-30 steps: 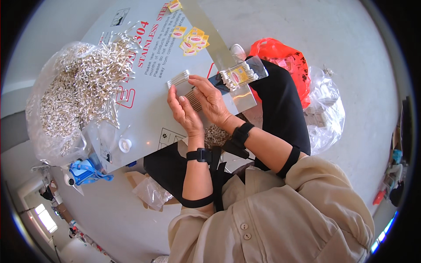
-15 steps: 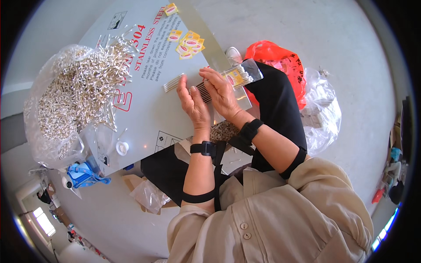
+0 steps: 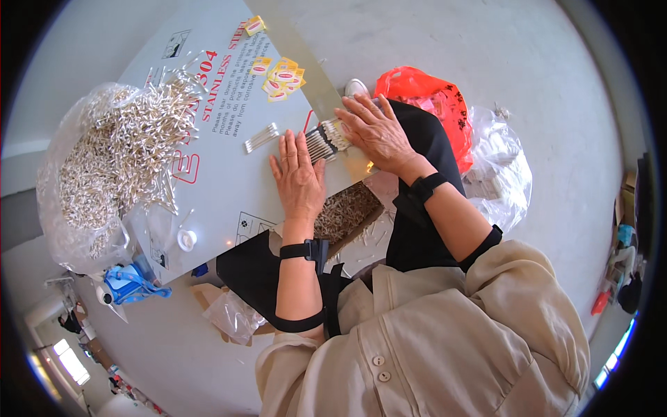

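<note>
A flat row of cotton swabs (image 3: 322, 143) lies near the table's right edge, between my two hands. Flat beside the row's left end, my left hand (image 3: 300, 182) has its fingers stretched forward and holds nothing. My right hand (image 3: 381, 135) rests palm down over the right end of the row, fingers extended, hiding what lies under it. A smaller group of cotton swabs (image 3: 261, 138) lies on the table just beyond my left fingertips. Farther off are several yellow cards (image 3: 283, 78) in a loose pile, with a small yellow stack (image 3: 254, 26) above them.
A big clear bag (image 3: 55, 181) spilling loose cotton swabs (image 3: 118, 153) fills the table's left side, near a small white round lid (image 3: 186, 240). Below the table edge sits a box of swabs (image 3: 347, 212). A red bag (image 3: 431, 104) and a clear plastic bag (image 3: 499, 174) lie at right.
My hands have moved apart and flattened: the left lowered onto the table, the right shifted right over the swabs' end. The yellow-labelled packet end seen before is now covered.
</note>
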Demonstrator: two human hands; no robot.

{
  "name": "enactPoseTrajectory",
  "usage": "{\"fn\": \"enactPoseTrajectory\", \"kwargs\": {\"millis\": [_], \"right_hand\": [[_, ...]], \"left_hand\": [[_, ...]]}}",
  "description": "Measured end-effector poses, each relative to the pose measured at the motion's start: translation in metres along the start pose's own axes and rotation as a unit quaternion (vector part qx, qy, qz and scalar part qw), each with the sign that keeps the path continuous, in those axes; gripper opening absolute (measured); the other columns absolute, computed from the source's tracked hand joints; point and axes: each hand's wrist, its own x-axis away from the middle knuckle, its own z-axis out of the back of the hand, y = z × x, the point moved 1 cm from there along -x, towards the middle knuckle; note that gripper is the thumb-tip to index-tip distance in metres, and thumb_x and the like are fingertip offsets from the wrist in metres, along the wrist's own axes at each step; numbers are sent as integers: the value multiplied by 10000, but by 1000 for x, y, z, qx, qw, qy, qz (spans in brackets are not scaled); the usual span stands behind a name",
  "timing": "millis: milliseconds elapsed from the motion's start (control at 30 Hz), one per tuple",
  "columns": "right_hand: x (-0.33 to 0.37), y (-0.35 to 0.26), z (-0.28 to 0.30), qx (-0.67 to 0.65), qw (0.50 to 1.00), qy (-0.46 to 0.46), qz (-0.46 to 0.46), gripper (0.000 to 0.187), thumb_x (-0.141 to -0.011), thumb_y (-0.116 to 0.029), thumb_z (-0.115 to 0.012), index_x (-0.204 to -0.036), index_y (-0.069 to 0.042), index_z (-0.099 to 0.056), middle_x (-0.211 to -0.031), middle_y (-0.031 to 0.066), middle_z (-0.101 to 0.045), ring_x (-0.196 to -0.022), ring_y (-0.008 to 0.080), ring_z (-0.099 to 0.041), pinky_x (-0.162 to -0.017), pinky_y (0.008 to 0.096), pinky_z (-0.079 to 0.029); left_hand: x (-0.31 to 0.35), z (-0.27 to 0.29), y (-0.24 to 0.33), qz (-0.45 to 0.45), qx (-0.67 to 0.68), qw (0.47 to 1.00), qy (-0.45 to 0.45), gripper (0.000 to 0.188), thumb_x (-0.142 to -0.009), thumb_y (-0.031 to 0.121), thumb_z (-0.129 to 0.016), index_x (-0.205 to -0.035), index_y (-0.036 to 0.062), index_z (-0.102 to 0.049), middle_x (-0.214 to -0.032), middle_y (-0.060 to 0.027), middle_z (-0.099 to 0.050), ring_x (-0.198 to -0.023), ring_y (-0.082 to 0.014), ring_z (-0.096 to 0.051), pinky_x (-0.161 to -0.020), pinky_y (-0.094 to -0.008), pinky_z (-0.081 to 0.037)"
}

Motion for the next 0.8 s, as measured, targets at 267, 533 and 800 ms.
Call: {"fn": "enactPoseTrajectory", "kwargs": {"millis": [267,533,800], "right_hand": [[2,4,-5,-34,999,16,1,449,-1003,-348,-462,-1416,-172,-464,-1491,59,-421,-1431,248,-308,-1186,511,-156],[1,5,-5,-73,997,27,7,444,-997,-341,-479,-1401,-158,-483,-1480,72,-430,-1425,260,-314,-1171,501,-194],[0,6,-5,-81,996,25,8,455,-992,-339,-487,-1408,-155,-476,-1488,75,-422,-1425,267,-315,-1171,468,-212]], "left_hand": [[1,0,2,-6,22,1000,4,686,-969,375,-526,-1520,55,-274,-1593,-132,-246,-1481,-303,-199,-1193,-527,-121],[0,1,1,-10,-3,1000,-14,700,-969,404,-522,-1524,65,-264,-1591,-130,-246,-1479,-311,-202,-1188,-541,-124],[-1,-1,1,-5,-4,1000,-13,687,-948,324,-575,-1515,67,-287,-1589,-128,-253,-1478,-300,-210,-1190,-531,-129]]}}
